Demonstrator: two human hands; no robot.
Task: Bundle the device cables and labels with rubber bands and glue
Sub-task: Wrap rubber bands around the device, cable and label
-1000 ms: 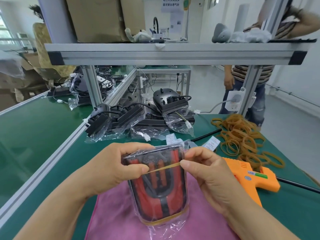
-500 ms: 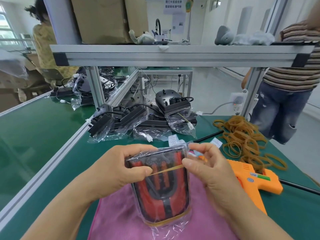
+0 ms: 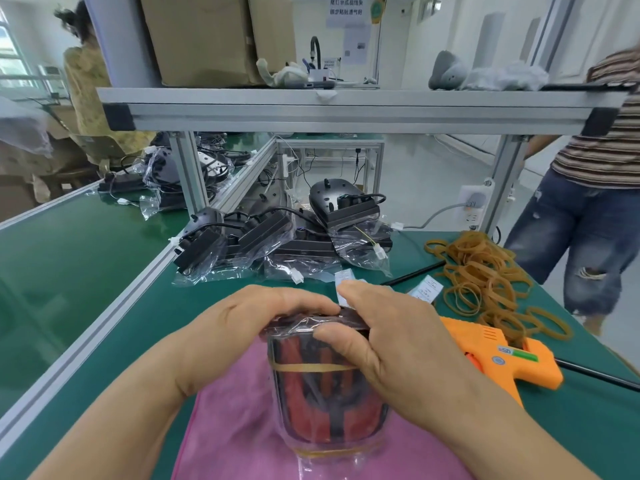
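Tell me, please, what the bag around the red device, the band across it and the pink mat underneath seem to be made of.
The bag looks like thin clear plastic film: glossy, crinkled, see-through. The band seems tan rubber, matte, stretched taut across the bag. The pink mat appears soft cloth, perhaps microfibre: dull, slightly fuzzy.

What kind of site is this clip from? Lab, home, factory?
Most likely a factory packing or assembly line: green-matted benches under an aluminium-framed shelf, a pile of bagged devices beyond the work spot, plus a heap of rubber bands and a glue gun close by.
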